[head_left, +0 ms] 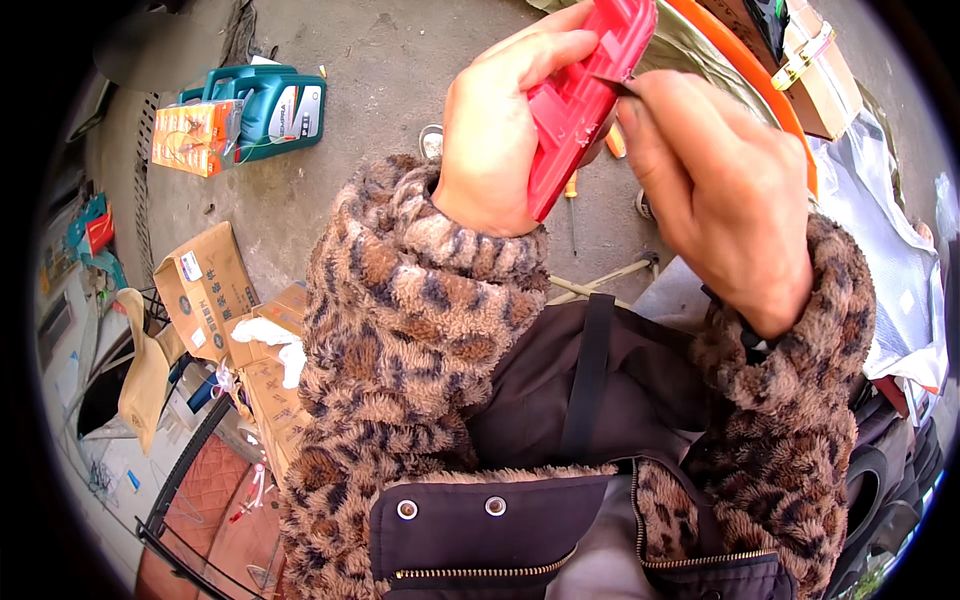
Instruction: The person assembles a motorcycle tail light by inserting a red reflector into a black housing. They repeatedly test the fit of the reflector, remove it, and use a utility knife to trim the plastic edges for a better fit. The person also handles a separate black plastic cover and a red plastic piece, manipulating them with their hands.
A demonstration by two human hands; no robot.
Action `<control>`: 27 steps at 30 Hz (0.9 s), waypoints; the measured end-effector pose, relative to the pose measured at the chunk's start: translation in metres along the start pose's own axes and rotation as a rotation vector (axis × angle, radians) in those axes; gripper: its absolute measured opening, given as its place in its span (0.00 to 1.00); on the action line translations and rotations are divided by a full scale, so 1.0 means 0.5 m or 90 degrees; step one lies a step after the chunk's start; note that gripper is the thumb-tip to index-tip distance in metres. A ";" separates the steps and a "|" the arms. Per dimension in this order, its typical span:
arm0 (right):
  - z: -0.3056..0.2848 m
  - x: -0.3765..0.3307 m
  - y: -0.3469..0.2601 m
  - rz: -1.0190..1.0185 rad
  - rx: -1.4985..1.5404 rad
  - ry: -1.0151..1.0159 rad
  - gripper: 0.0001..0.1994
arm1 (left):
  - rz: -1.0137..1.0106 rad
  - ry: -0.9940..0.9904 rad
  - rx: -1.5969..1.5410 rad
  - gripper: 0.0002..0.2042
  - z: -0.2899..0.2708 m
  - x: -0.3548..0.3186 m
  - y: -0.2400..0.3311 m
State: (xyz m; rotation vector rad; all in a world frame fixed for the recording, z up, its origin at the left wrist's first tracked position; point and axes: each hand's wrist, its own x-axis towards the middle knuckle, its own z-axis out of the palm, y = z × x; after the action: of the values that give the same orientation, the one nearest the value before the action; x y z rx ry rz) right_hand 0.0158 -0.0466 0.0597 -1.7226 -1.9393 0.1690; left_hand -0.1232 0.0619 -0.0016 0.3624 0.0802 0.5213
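My left hand [490,130] is closed around a long red plastic part [575,120] with raised ribs, held up slantwise at the top middle. The thumb lies along its upper left side. From the right, my right hand [725,170] pinches a thin, dark, blade-like piece [612,79], whose tip meets the ribbed side of the red part. Most of that piece is hidden by the fingers. Small pale flecks show on the red plastic near the right fingers. Below the red part, a screwdriver [571,187] with a yellow handle lies on the ground.
Teal plastic jugs [290,112] and an orange-and-white package [195,138] stand at the upper left. Opened cardboard boxes [208,290] sit at the left above a reddish quilted pad [195,500]. An orange rim [740,60] and a cardboard box [822,95] are at the upper right.
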 end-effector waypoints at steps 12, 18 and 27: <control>-0.008 0.000 -0.018 -0.023 0.028 -0.024 0.04 | -0.024 0.302 0.050 0.22 0.063 0.015 0.008; -0.003 -0.008 -0.006 -0.022 0.002 -0.004 0.05 | -0.033 0.186 -0.026 0.21 0.052 0.000 0.009; -0.002 -0.009 -0.017 -0.033 0.016 -0.026 0.05 | 0.003 0.293 0.087 0.22 0.038 0.005 -0.011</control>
State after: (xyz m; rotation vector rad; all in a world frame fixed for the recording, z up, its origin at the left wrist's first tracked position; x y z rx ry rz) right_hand 0.0088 -0.0527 0.0630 -1.6630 -1.9999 0.2101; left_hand -0.1154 0.0527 0.0141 0.3707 0.5616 0.5975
